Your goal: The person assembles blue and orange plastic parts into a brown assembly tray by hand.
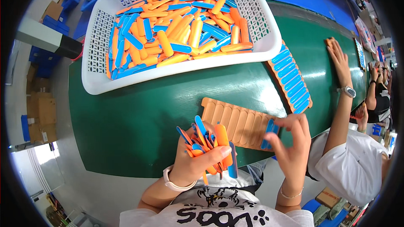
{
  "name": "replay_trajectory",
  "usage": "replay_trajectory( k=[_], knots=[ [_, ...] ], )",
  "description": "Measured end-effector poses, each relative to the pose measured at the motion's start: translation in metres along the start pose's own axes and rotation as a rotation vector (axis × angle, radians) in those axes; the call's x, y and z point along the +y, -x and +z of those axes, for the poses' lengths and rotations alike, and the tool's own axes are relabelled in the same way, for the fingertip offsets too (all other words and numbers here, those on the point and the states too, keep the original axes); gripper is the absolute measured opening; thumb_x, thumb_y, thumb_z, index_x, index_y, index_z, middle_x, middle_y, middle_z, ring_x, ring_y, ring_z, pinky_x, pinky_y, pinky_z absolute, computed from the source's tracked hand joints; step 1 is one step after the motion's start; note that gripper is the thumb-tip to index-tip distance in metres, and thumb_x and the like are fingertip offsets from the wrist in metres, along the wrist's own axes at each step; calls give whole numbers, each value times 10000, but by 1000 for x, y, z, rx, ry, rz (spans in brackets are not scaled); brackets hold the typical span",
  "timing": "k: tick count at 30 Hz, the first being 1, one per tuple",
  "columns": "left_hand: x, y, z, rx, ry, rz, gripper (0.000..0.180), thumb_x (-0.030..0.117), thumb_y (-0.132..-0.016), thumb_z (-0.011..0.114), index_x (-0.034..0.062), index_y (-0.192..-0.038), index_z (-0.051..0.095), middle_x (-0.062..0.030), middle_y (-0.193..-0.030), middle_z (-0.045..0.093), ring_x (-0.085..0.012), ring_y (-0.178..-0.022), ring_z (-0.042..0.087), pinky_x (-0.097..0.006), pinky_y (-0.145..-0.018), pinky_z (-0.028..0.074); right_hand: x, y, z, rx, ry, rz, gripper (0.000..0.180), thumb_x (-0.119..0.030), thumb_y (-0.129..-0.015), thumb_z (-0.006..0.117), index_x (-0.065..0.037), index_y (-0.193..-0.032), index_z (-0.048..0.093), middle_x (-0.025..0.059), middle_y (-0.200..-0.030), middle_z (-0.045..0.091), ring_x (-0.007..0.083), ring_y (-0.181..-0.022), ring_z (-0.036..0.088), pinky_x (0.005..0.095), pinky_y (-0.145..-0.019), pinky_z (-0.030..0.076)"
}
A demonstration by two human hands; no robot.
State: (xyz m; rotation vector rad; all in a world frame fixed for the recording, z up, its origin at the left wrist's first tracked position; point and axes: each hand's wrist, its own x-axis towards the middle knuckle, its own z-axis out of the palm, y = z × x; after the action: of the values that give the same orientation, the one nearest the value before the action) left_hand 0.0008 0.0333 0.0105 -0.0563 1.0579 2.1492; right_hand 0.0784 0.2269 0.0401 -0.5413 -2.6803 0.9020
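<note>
My left hand (192, 163) is closed around a thick bunch of flat, round-ended strips (224, 138), orange on one face and blue on the other. They stick out at many angles above the thumb. In front of it, a tan tray (229, 120) with a row of long rounded slots lies on the table. Blue strips (270, 133) sit in the slots at its right end; the slots further left are bare. My right hand (293, 145) hovers beside that right end, thumb and fingers apart, with nothing visible between them.
A large white perforated basket (185, 69) heaped with orange and blue strips stands at the far side of the green table (126, 126). Right of it lies another tray filled with blue strips (292, 77). A co-worker's arm (343, 88) reaches over the table at the right.
</note>
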Motion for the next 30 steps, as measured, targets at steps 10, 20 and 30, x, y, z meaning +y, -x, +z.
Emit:
replay_trajectory(
  k=[10,20,30],
  knots=[
    [-5,0,-1,-43,-298,216,184,-31,-825,652,4,-874,479,-121,-736,640,-132,-643,640,-259,-544,520,-28,-13,6,-438,-573,-71,299,26,-794,670,12,-1092,644,109,-869,667,138,-658,609,246,-551,463],
    [0,4,1,-5,-102,55,168,-16,-823,653,28,-814,491,-113,-717,642,-186,-690,675,-353,-681,573,2,-30,-2,-284,-39,94,332,-73,-708,748,5,-1012,641,105,-907,547,234,-737,565,320,-640,481],
    [16,2,1,-118,-188,-239,207,97,-804,705,-26,-922,586,-132,-778,665,-190,-755,683,-283,-628,535,-8,-34,-9,-297,9,-27,325,-98,-736,737,8,-1025,635,114,-976,576,281,-845,589,343,-749,482]
  ],
)
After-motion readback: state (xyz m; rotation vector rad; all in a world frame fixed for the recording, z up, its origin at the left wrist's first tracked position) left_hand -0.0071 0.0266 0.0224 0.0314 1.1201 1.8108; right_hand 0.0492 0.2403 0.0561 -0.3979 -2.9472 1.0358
